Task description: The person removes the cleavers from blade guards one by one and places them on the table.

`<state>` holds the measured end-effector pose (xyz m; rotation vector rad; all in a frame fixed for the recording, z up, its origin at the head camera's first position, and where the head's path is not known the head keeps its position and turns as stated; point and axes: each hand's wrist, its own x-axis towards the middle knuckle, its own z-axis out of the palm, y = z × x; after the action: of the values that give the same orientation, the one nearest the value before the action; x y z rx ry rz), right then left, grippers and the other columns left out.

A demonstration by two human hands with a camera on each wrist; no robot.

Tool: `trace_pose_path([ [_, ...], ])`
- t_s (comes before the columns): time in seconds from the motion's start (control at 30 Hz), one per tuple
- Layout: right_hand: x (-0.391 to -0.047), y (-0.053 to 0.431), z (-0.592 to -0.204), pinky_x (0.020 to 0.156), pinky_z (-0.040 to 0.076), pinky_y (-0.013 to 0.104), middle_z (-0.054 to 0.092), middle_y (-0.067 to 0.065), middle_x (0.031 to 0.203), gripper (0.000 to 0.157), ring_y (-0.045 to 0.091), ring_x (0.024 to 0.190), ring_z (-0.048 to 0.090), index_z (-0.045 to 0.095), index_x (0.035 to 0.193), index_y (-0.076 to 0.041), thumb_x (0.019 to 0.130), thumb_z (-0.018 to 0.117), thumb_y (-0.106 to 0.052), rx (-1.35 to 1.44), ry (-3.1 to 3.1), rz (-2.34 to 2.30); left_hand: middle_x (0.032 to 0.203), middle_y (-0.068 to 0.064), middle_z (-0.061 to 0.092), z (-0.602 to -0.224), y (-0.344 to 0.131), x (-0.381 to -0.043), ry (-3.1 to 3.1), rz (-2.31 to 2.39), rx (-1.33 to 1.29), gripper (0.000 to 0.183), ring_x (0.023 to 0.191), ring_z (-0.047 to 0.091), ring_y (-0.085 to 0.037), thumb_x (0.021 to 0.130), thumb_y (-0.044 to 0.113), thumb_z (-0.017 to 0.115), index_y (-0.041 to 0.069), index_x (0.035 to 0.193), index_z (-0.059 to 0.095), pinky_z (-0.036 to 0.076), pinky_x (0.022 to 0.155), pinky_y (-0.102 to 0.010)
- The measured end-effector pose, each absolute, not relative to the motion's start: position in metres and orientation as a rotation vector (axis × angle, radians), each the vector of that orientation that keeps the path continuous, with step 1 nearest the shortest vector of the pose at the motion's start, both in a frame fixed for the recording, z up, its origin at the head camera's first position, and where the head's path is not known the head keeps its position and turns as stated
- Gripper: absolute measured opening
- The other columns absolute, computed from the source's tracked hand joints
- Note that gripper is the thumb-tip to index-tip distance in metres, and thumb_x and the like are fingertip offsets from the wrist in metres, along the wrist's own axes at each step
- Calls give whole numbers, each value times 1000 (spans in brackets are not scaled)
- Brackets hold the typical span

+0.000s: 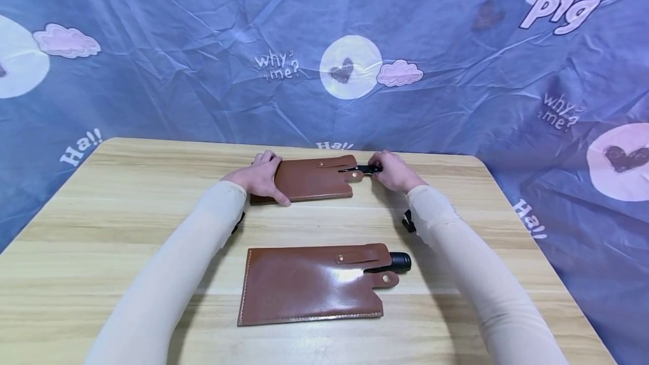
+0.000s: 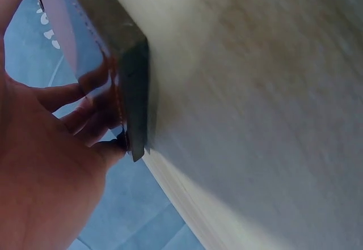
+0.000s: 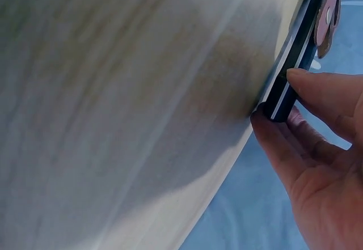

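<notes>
A flat, rectangular brown leather sheath with pale stitching (image 1: 314, 179) lies on the far part of the table, towards its back edge. From its right end, at the notch in the leather, juts a slim black handle with a thin pale line along it (image 1: 369, 169); whatever the sheath holds further in is hidden by the leather. A small rounded brown tab with a metal snap (image 1: 355, 176) sticks out just beside the handle, unfastened.

The right hand (image 1: 394, 170) pinches the outer end of that handle, thumb on one side and fingers curled on the other, with little gap between them. The left hand (image 1: 261, 176) grips the sheath's left end, spread across its width, the thumb at the near edge and the fingers bent over towards the far edge.

Nearer the person, well apart from both hands, lies a second flat brown leather sheath with a glossy face (image 1: 304, 286). A thick, rounded black handle (image 1: 401, 262) pokes from its right end, the remainder out of sight inside, and its own snap tab (image 1: 385, 280) also hangs loose.

Both sheaths rest on a pale wood-grain table (image 1: 152, 213). Behind it hangs a creased blue printed cloth (image 1: 203, 94).
</notes>
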<state>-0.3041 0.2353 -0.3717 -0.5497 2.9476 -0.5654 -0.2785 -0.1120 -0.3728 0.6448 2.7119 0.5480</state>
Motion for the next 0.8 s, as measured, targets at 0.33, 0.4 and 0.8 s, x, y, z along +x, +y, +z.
trace_pose_path([
  [0.33, -302, 240, -369, 97, 41, 48, 66, 20, 108, 28, 36, 104, 59, 64, 116, 4, 87, 66, 1, -529, 2958, -585, 147, -26, 19, -371, -117, -279, 2702, 529, 634, 122, 136, 19, -41, 68, 47, 87, -10, 151, 18, 27, 109, -51],
  [0.4, -302, 240, -370, 98, 40, 48, 66, 20, 110, 29, 37, 106, 59, 63, 117, 3, 88, 66, 1, -514, 2953, -580, 148, -27, 20, -371, -117, -279, 2705, 526, 637, 121, 135, 20, -41, 68, 47, 87, -9, 151, 19, 28, 108, -52],
  [0.8, -302, 244, -367, 102, 37, 51, 63, 25, 116, 31, 40, 111, 56, 61, 119, 6, 88, 65, 5, -496, 2918, -666, 144, -25, 26, -372, -116, -278, 2720, 510, 637, 120, 132, 24, -39, 66, 48, 87, -9, 150, 22, 31, 106, -50],
])
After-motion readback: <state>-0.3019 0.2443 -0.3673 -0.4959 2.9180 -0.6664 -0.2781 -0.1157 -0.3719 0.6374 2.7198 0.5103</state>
